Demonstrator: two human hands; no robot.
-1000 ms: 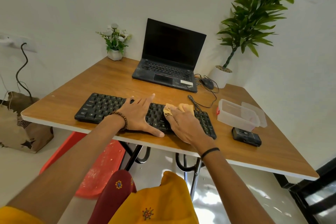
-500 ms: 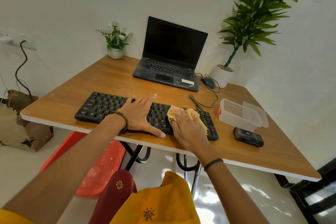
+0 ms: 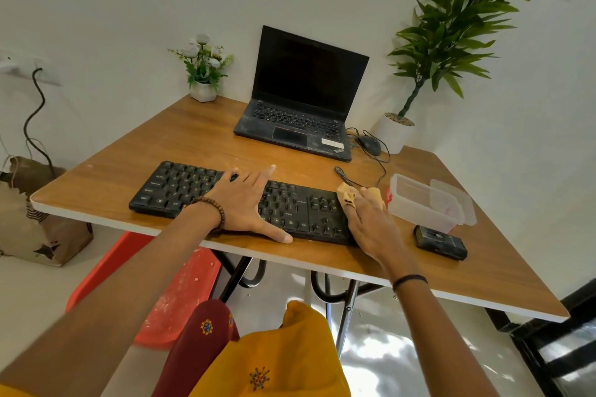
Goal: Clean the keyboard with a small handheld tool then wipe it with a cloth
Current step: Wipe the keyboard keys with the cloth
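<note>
The keyboard (image 3: pixel 180 190) is black, the cloth (image 3: pixel 346 195) yellow (dark smudges), the table (image 3: pixel 113 177) wood-brown.

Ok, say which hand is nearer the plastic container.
Right. The right hand, gripping the cloth, is just left of the container; the left hand rests on the keyboard, farther left.

1 keyboard (image 3: pixel 200 190), 1 cloth (image 3: pixel 347 196). Behind keyboard: 1 laptop (image 3: pixel 300 106), 1 mouse (image 3: pixel 369 144), 2 plants – flower pot (image 3: pixel 203 92), leafy plant (image 3: pixel 451 26). Right of keyboard: 1 clear tub (image 3: pixel 419 200), 1 black gadget (image 3: pixel 440 242). 1 bench (image 3: pixel 113 177).
</note>
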